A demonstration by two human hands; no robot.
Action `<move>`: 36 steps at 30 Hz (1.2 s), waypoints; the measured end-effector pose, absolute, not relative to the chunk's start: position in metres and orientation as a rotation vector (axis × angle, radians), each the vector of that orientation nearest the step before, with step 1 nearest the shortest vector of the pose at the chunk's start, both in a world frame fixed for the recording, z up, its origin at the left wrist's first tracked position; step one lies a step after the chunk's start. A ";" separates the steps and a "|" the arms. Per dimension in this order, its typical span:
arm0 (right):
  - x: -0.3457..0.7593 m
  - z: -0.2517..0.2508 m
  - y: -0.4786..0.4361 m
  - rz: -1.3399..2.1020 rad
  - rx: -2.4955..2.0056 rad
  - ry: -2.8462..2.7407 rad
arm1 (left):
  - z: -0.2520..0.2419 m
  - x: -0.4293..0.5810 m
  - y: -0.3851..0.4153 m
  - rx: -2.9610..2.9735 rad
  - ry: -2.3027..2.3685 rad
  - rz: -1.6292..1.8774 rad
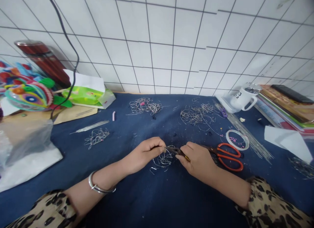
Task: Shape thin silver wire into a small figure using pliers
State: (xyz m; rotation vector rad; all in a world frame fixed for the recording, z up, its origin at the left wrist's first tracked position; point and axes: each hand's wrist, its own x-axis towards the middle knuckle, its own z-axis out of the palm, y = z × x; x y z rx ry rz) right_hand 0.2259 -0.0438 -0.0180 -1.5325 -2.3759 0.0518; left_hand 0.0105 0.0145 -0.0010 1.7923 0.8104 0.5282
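Note:
My left hand (150, 153) is closed in a pinch on a thin piece of silvery wire (169, 150) near the middle of the blue cloth. In my right hand (200, 161) I grip a pair of pliers (177, 151), whose jaws point left and meet the wire close to my left fingertips. Below the fingers lies a small tangle of bent wire pieces (163, 160). Orange-handled scissors (229, 156) rest just right of my right hand, their blades partly hidden behind it.
Heaps of bent wire (196, 114) lie farther back. Straight wires (247, 134) and a white ring (237, 139) with pink beads are at the right, near a white mug (245, 96). At the left are a tissue pack (85, 94), a red flask (44, 62) and a plastic bag (26, 156).

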 end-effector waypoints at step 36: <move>0.232 -0.005 -0.037 -0.158 -1.366 -2.544 | 0.000 0.008 0.017 1.632 0.709 0.431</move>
